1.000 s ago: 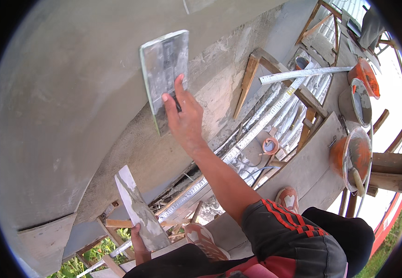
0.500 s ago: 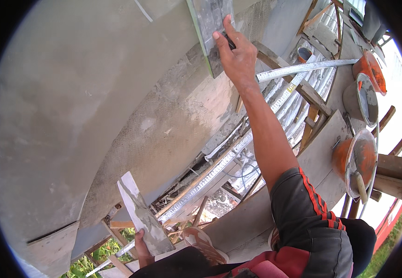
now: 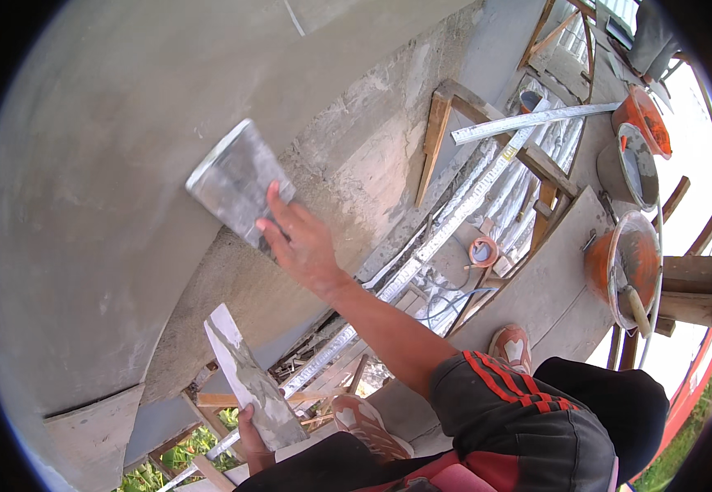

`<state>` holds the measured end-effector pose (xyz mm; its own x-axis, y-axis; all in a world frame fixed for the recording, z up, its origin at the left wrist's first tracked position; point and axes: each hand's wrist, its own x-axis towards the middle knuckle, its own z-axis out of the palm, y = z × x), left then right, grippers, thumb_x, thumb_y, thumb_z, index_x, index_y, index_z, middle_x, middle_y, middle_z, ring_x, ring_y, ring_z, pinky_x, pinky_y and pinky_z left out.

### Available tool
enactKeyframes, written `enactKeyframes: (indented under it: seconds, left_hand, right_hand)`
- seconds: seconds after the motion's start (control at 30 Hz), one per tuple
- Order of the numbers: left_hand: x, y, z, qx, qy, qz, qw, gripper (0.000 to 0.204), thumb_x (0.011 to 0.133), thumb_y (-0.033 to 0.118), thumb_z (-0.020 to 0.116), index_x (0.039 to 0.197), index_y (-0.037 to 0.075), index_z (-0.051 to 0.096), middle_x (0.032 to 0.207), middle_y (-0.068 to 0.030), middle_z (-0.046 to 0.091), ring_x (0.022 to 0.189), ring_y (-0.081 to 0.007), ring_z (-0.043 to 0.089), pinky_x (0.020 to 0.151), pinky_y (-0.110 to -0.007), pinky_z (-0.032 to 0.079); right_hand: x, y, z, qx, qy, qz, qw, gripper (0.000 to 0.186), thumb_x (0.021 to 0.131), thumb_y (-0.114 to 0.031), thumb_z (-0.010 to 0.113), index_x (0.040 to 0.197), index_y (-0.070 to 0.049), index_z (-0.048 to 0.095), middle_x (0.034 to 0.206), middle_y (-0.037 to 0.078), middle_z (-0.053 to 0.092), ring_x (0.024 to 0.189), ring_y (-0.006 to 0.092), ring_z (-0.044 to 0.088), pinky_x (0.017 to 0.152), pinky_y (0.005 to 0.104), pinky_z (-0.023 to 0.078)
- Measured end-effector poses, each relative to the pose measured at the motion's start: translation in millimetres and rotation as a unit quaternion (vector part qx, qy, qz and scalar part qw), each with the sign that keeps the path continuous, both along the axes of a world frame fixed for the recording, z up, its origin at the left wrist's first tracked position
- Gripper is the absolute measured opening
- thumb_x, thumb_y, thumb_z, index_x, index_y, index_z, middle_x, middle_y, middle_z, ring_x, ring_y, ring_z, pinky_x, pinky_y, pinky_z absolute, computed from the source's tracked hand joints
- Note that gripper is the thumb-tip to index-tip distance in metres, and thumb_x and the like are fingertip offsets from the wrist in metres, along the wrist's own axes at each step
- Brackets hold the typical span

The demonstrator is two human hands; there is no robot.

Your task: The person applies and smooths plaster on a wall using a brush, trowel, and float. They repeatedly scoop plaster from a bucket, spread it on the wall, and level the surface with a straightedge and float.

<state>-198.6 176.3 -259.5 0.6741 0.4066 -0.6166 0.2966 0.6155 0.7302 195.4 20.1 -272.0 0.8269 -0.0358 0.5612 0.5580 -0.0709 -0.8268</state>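
Observation:
My right hand (image 3: 307,250) is closed round the grip of a flat, grey plastering float (image 3: 237,176), its blade laid against the wall (image 3: 102,221). The float covers the border between smooth wet plaster and the rougher, bare patch (image 3: 372,156). Low in view, my left hand (image 3: 251,439) holds a long, narrow mortar board (image 3: 245,369) by its lower end. Grey mortar is smeared along the board, which is tilted and apart from the wall. The float's handle is mostly hidden by my right fingers.
I stand on scaffold planks (image 3: 565,283). At right are an orange mortar bucket (image 3: 639,262) with a wooden-handled tool, a grey bucket (image 3: 628,170) and another orange bucket (image 3: 643,123). Long metal bars (image 3: 536,120) cross the gap beside the wall. Another person's grey clothing (image 3: 653,45) shows at top right.
My right hand has brought the float down and left across the wall, from the top middle onto the plaster border. My left hand and the mortar board have barely moved.

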Motion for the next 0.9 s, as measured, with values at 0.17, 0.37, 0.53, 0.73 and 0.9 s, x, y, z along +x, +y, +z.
enactKeyframes:
  seconds: [0.17,0.37,0.53,0.73,0.9]
  left_hand:
    - [5.6,-11.1,13.6,0.013,-0.009,-0.009,1.0,0.078,0.096,0.043,0.072,0.156,0.0,0.049,0.136,-0.0244,0.069,0.125,-0.0401,0.069,0.108,-0.049,0.056]
    - [-10.7,-10.4,1.4,-0.004,0.015,0.029,0.999,0.077,0.095,0.039,0.074,0.158,0.003,0.048,0.139,-0.0237,0.068,0.125,-0.0406,0.069,0.108,-0.05,0.057]
    - [-4.4,-9.3,8.9,0.014,0.015,0.026,0.999,0.082,0.095,0.038,0.072,0.163,0.005,0.04,0.137,-0.0244,0.066,0.12,-0.0433,0.07,0.099,-0.053,0.061]
    - [13.2,-14.3,-5.8,0.002,0.024,0.016,1.0,0.08,0.094,0.043,0.073,0.159,0.002,0.047,0.137,-0.0253,0.069,0.122,-0.0401,0.07,0.105,-0.049,0.058]
    - [21.0,-23.7,1.0,-0.018,0.029,0.002,0.999,0.08,0.095,0.043,0.072,0.158,-0.001,0.048,0.14,-0.0238,0.068,0.127,-0.0418,0.068,0.111,-0.05,0.055]
  right_hand:
    - [16.1,-37.8,-3.4,0.082,0.053,-0.025,0.995,0.066,0.105,-0.026,0.079,0.161,0.0,0.055,0.116,0.019,0.076,0.096,0.0282,0.073,0.088,0.0363,0.059]
    - [235.1,-205.0,18.7,0.129,0.103,-0.141,0.976,0.07,0.109,-0.036,0.074,0.166,-0.002,0.05,0.075,-0.006,0.049,0.06,0.0057,0.044,0.053,0.0274,0.038]
    - [201.3,-146.6,38.3,0.045,0.055,-0.173,0.982,0.07,0.109,-0.039,0.071,0.161,0.003,0.053,0.108,0.016,0.08,0.09,0.021,0.071,0.084,0.0331,0.058]
    - [4.0,-25.6,28.0,-0.002,-0.009,0.024,1.0,0.061,0.109,-0.025,0.073,0.164,-0.005,0.054,0.083,0.008,0.058,0.071,0.0216,0.058,0.065,0.0366,0.052]
    - [38.3,-85.5,8.1,0.305,0.229,0.001,0.924,0.045,0.115,-0.032,0.062,0.151,-0.005,0.063,0.089,-0.003,0.062,0.074,0.0163,0.059,0.068,0.0339,0.053]
